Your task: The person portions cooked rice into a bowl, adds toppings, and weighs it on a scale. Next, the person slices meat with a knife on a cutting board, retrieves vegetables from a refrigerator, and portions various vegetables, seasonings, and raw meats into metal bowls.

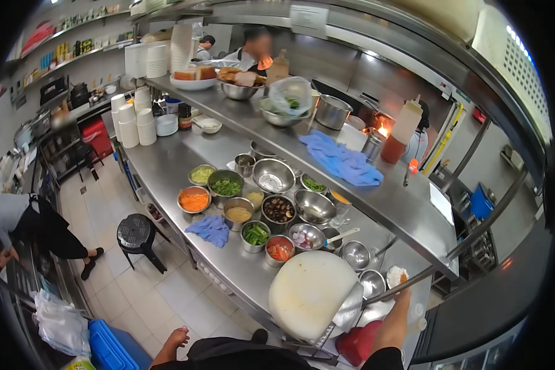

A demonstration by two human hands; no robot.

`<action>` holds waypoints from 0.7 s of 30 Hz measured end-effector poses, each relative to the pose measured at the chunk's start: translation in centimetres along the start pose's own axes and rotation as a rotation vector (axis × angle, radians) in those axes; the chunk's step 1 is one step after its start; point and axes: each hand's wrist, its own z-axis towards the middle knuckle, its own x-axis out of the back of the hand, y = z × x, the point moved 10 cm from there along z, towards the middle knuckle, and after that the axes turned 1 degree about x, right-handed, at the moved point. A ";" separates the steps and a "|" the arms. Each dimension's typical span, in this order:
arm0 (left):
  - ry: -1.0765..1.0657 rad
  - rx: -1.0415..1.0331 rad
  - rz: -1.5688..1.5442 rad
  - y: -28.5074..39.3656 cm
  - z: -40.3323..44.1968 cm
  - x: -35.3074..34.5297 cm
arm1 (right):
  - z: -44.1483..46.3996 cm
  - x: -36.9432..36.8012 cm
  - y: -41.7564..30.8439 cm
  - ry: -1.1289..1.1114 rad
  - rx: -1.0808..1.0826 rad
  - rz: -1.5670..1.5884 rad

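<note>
At the lower right, my right hand [402, 297] is at the near rim of a small bowl [397, 275] with white contents and an orange-brown patch. Its fingers look closed on the rim, partly hidden. My left hand [178, 337] hangs low over the floor, fingers curled in, with nothing visible in it. In front of me lies a thick white cutting board [311, 290]. Behind it are metal bowls of tomato [280, 249], chopped onion [307, 237], green pepper [254, 234], mushrooms [278, 210] and shredded carrot [193, 200].
A blue cloth [208, 230] lies at the counter's left edge, another [341, 157] on the raised shelf [407, 206]. A shelf post [407, 283] crosses beside my right hand. A black stool [136, 234] stands on the floor. A person [37, 225] bends at left; others work behind, near flames [383, 131].
</note>
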 end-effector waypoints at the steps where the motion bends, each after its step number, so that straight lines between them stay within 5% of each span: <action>1: 0.000 0.001 0.025 -0.6 -0.1 0.1 | -1.5 -0.3 -1.2 -0.061 0.037 0.015; 7: -0.085 0.000 0.145 -4.4 2.5 1.5 | -13.5 -1.1 -10.3 -0.272 0.230 0.183; 16: -0.011 -0.020 0.103 -5.7 4.7 7.1 | -32.4 10.7 -11.8 0.077 0.429 0.057; 21: 0.002 -0.031 0.124 -7.4 3.9 7.8 | -40.2 23.8 -4.6 0.367 0.524 0.052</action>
